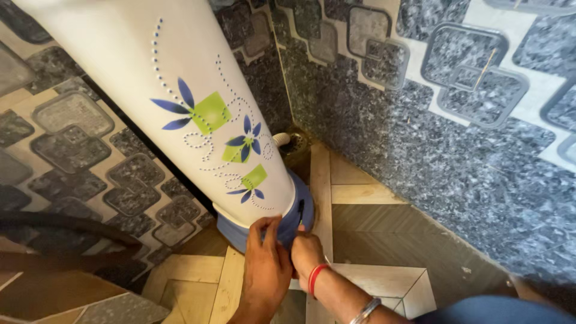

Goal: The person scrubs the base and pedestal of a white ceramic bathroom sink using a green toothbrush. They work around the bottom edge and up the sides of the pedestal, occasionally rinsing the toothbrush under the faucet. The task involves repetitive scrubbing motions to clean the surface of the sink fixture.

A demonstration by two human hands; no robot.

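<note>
Two forearms come up from the bottom edge, nearest the lens. At about 5 o'clock the right wrist carries a red thread band (pixel 316 277) and, lower down, a silver bangle (pixel 366 309); a patch of blue cloth (pixel 498 311) shows at the lower right corner beside it.

Just left of it, the left hand (pixel 266 264) lies back-up with its fingers stretched toward 12 o'clock, the tips laid against the blue base (pixel 287 223) of a tall white pedestal (pixel 180 102); the fingers look pressed on the base rather than wrapped around it. The right hand (pixel 306 249) sits touching the left one at its 3 o'clock side, its fingers curled and bunched against the same blue base, right below a small dark slot (pixel 300 210). What, if anything, those curled fingers pinch is hidden.

From the blue base the pedestal leans away toward 11 o'clock, printed with blue flowers (pixel 174 107) and green squares among dotted swirls. At 12 o'clock from the hands, in the corner where the walls meet, a round floor drain (pixel 295 143) sits. Speckled grey wall tiles (pixel 456 120) fill the 2 o'clock side; wood-patterned floor tiles (pixel 372 222) lie under the hands.
</note>
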